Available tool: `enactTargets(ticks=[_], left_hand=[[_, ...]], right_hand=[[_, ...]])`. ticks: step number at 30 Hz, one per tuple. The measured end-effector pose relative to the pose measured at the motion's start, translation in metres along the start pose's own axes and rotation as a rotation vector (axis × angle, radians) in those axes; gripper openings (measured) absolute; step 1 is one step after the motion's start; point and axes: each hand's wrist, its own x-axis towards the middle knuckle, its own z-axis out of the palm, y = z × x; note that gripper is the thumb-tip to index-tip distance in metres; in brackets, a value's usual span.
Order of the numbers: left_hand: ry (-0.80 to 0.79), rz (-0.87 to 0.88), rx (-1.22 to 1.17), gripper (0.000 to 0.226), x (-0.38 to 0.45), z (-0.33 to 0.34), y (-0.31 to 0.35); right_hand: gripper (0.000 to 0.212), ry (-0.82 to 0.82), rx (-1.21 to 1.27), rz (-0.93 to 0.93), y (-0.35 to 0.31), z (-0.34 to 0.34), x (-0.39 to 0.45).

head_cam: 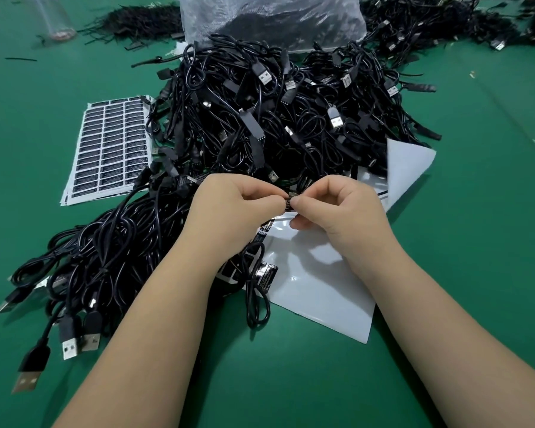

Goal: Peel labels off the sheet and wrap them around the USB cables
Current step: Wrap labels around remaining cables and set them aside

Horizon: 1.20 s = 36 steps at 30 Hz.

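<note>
My left hand point(235, 205) and my right hand point(337, 208) meet at the middle of the view, fingertips together. Between them they pinch a small black label point(288, 202) with white print, held against a black USB cable point(255, 285) that loops down below my left wrist. Under my hands lies a mostly bare white backing sheet point(322, 291) with a few black labels left along its left edge. A full sheet of black labels point(112, 146) lies flat at the left. A big heap of black USB cables point(275, 112) rises just beyond my hands.
A second pile of cables point(99, 257) spreads at the lower left on the green table point(476, 211), plugs pointing toward me. A clear plastic bag point(272, 20) with more cables stands at the back. More cables point(430, 29) lie at the far right.
</note>
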Motion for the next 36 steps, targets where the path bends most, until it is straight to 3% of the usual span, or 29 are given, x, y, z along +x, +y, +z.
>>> enactTargets(ticks=[5,10,18,23,28,36], left_hand=[[0.003,-0.056,-0.076,0.021,0.0029,-0.0012,-0.0021],[-0.009,-0.105,-0.177,0.015,0.0027,-0.0036,-0.0009],[0.01,-0.116,-0.192,0.021,0.0015,-0.0038,0.0006],[0.026,-0.158,-0.254,0.024,0.0027,-0.004,-0.0019],[-0.048,-0.159,-0.339,0.013,0.0018,-0.0029,-0.0009],[-0.094,-0.144,-0.287,0.02,0.0016,0.0015,-0.0071]], right_hand=[[0.021,-0.002,0.097,0.044,-0.0003,-0.0026,0.0014],[0.01,0.041,0.289,0.102,-0.0031,-0.0061,0.0051],[0.031,-0.11,0.012,-0.119,0.0,-0.0062,0.0016],[0.034,-0.065,0.08,-0.058,0.0004,-0.0073,0.0031],[0.008,0.067,0.048,0.028,0.0002,-0.0035,0.0031],[0.004,0.146,0.032,0.049,0.0021,-0.0014,0.0035]])
